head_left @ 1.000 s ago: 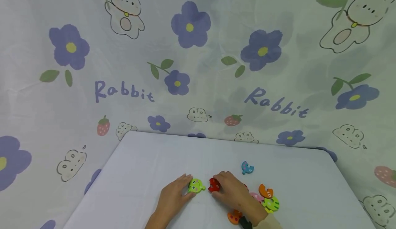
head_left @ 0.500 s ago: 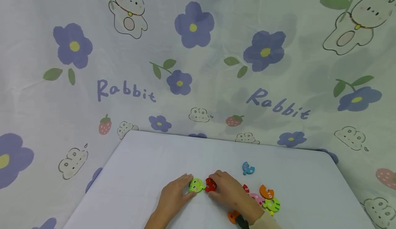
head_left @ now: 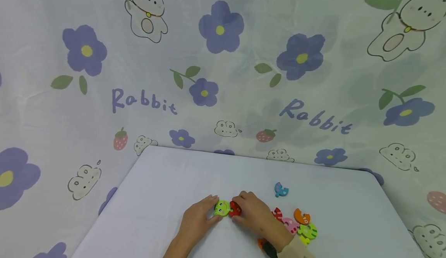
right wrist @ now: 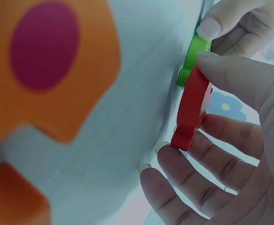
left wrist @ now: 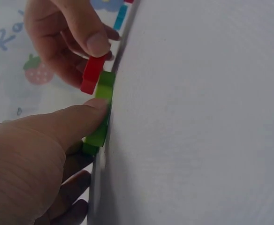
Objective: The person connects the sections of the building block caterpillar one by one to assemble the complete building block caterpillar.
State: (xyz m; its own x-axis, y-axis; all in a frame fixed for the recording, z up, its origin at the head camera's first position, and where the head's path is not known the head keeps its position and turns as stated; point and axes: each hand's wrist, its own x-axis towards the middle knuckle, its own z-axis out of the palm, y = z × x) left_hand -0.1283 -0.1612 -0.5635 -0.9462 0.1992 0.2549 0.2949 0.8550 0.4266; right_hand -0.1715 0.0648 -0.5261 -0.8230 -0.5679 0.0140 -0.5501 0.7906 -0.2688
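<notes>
At the middle of the white table, my left hand pinches a light green puzzle piece with a smiling animal face, thumb on the near side and fingers on the far side. My right hand grips a red puzzle piece marked 2, just right of the green one. Their edges meet at the green piece's small knob in the head view. From the left wrist, the red piece shows tilted and a little higher than the green piece. In the right wrist view my thumb presses the red piece's upper end.
Right of my right hand lie a red striped piece, a pink piece, an orange piece marked 10 and a green striped piece. A blue piece lies farther back. Another orange piece is partly hidden by my right wrist.
My right hand has moved left with the red piece, closing the gap to the green piece. My left hand keeps its hold on the green piece. The head view has shifted slightly.
</notes>
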